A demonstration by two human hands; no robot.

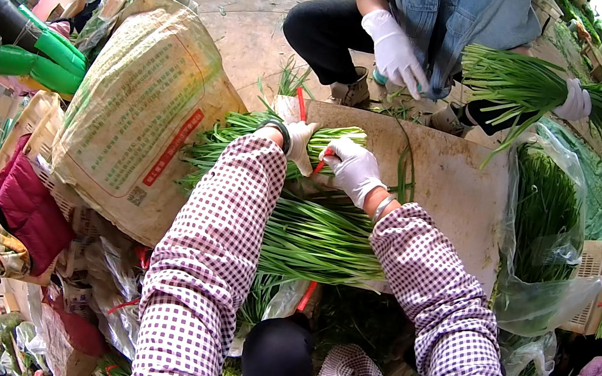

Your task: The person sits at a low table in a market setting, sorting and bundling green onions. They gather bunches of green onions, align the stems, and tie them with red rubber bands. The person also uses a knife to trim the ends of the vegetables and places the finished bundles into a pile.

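My two gloved hands are at a bundle of green leafy stalks, apparently garlic chives [340, 135], on a worn white board [458, 178]. My left hand [300, 146] presses around the bundle's middle, its fingers partly hidden. With thumb and fingers, my right hand [352, 169] pinches a red tie strip [322, 163] at the bundle's near side. Closer to my body, a larger pile of the same stalks [322, 239] lies loosely across the board. Another red strip [301, 104] lies at the board's far edge.
Across the board a co-worker in a denim jacket [415, 4] holds a bunch of stalks [510, 79]. A large printed sack [142, 102] stands at left. On the right are a clear plastic bag of stalks [544, 217] and a woven plastic crate [590, 278].
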